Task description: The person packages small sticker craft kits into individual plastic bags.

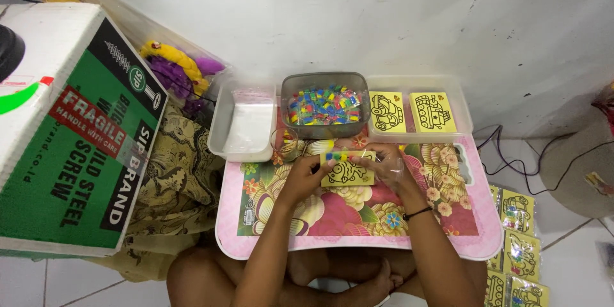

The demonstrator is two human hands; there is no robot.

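both hands, left hand and right hand, grip closed on a yellow card, steadying it over the surface near the tub of coloured pieces.

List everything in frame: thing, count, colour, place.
yellow card: 1, black line drawing, held in both hands over the table
small table: 1, pink, floral top, centre
grey tub: 1, holds multicoloured small pieces, table back
clear tray: 1, holds 2 yellow cards, back right
white tray: 1, holds clear bags, back left
cardboard box: 1, white and green, left
packed cards: several, yellow, floor right
cables: black, floor right
left hand: on card's left edge
right hand: on card's right edge, black wristband
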